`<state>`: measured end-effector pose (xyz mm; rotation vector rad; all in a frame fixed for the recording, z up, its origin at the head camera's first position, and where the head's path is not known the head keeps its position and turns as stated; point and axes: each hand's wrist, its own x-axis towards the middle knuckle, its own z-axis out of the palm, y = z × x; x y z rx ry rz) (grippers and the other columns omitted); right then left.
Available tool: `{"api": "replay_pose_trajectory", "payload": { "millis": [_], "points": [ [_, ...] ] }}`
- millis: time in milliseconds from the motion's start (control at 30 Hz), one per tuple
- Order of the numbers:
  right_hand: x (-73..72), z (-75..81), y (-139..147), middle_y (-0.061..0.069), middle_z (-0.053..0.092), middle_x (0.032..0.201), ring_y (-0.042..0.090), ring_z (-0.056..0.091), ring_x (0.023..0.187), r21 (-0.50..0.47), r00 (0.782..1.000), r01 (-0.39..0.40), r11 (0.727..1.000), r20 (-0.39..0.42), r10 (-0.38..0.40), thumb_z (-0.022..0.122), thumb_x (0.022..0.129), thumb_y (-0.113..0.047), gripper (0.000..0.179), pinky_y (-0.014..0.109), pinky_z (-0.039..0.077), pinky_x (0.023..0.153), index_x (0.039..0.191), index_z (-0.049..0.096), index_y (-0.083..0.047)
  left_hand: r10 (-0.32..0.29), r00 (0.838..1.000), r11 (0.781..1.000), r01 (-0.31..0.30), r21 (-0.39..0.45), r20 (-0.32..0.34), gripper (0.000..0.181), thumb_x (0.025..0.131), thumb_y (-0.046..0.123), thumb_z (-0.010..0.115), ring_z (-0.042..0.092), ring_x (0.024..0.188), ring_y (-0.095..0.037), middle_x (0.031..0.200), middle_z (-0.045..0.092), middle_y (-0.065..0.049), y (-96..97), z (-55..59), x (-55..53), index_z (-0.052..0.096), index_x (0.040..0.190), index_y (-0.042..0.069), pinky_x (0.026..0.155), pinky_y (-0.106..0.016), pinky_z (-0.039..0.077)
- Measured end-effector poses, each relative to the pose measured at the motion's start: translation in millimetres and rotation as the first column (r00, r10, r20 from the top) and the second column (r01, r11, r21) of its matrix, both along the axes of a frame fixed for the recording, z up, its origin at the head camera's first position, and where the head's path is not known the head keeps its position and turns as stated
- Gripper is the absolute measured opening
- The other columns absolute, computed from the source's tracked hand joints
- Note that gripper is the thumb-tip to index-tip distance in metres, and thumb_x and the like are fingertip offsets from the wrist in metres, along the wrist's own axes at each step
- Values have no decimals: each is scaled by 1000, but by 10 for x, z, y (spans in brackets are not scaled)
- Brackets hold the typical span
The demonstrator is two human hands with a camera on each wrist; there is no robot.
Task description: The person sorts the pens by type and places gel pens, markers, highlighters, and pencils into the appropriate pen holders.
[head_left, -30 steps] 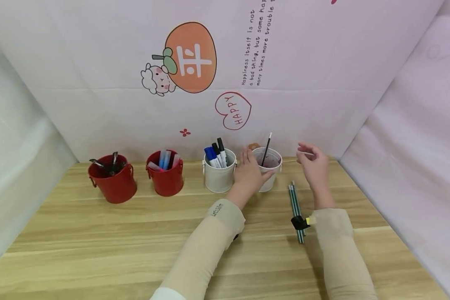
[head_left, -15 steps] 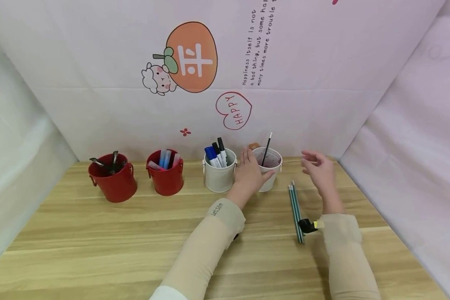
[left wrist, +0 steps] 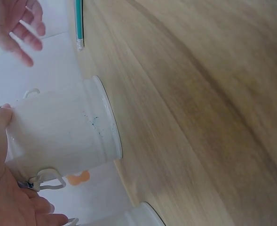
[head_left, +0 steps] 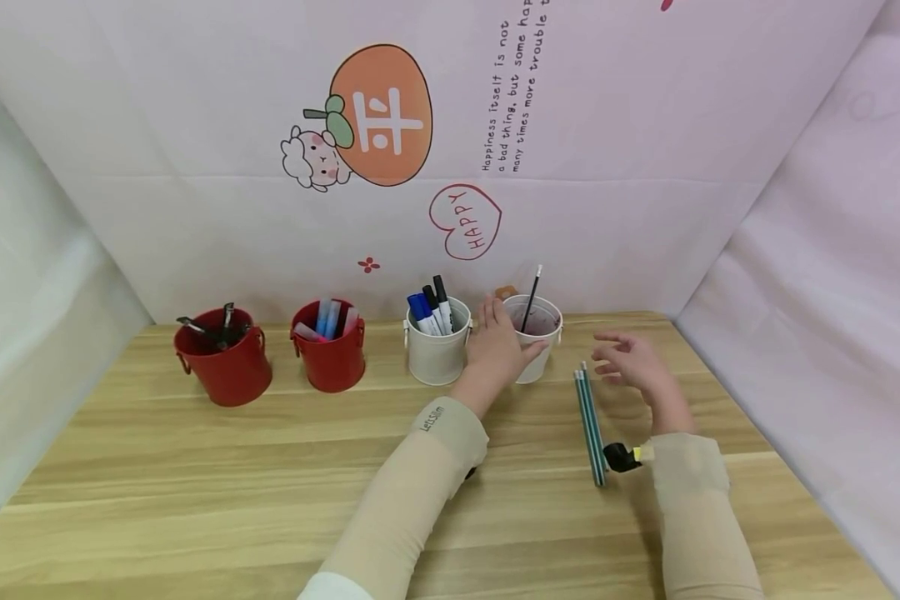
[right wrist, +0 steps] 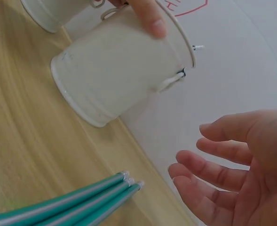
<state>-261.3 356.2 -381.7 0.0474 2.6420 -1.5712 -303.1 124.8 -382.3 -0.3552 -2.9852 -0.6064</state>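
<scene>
In the head view my left hand [head_left: 495,346] holds the right-hand white bucket [head_left: 532,368] at its upper left side. The left wrist view shows that thumb on the bucket's [left wrist: 58,127] wall near the rim, with the other fingers by the handle. One dark pencil [head_left: 532,296] with a white end leans inside. My right hand [head_left: 633,364] hovers to the right of the bucket, fingers loosely spread, with nothing in it. Just left of and below it lie three green striped pencils [right wrist: 89,202], side by side on the table.
Left of my left hand stands another white bucket [head_left: 437,362] with blue-capped and black-capped markers. Further left are a red bucket [head_left: 335,364] with coloured pens and a red bucket [head_left: 232,377] with dark-handled items. A printed cloth [head_left: 270,250] hangs behind the wooden table [head_left: 232,500].
My right hand has moved right and then down nearer the green pencils, its fingers loosening. The left hand has stayed on the white bucket.
</scene>
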Motion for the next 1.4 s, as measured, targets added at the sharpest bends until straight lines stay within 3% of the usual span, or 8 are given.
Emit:
{"api": "replay_pose_trajectory", "payload": {
  "millis": [133, 433, 733, 1067, 1400],
  "points": [
    [-16, -61, 34, 40, 55, 131, 31, 71, 97, 18, 999, -15, 1000, 41, 14, 48, 108, -15, 54, 39, 61, 84, 151, 34, 14, 1, 1000, 1000, -1, 7, 0, 110, 92, 73, 55, 19, 155, -26, 170, 14, -18, -2, -5, -2, 14, 162, -1, 117, -42, 36],
    [-68, -194, 84, 38, 62, 119, 22, 72, 81, 47, 991, -51, 998, 123, 45, 51, 106, -11, 56, 36, 62, 75, 149, 31, 18, 4, 1000, 1000, -4, 9, -14, 109, 92, 73, 56, 20, 155, -27, 169, 15, -18, -2, -9, 5, 17, 162, -1, 117, -41, 36],
    [-93, -239, 56, 21, 67, 95, 16, 68, 71, 22, 983, -57, 998, 177, 52, 56, 102, -2, 56, 33, 62, 69, 146, 31, 21, 4, 1000, 1000, -4, -1, -19, 109, 92, 73, 55, 21, 155, -27, 169, 16, -18, 1, -3, 12, 17, 162, -1, 117, -41, 36],
    [-111, -296, -11, 18, 64, 92, 15, 65, 69, 94, 988, -23, 995, 155, 9, 60, 92, 4, 57, 32, 62, 66, 143, 39, 20, 3, 1000, 1000, -3, -5, -4, 109, 93, 73, 54, 20, 155, -26, 170, 14, -17, 3, 2, 9, 15, 162, 0, 116, -42, 37],
    [-125, -236, -130, 16, 62, 81, 13, 63, 61, 220, 989, 1, 976, 141, -32, 66, 87, 4, 56, 27, 60, 60, 136, 44, 22, 4, 1000, 1000, -4, -4, -1, 109, 92, 74, 55, 20, 155, -25, 170, 14, -17, 5, -4, 2, 15, 162, 0, 115, -42, 38]
  ]
}}
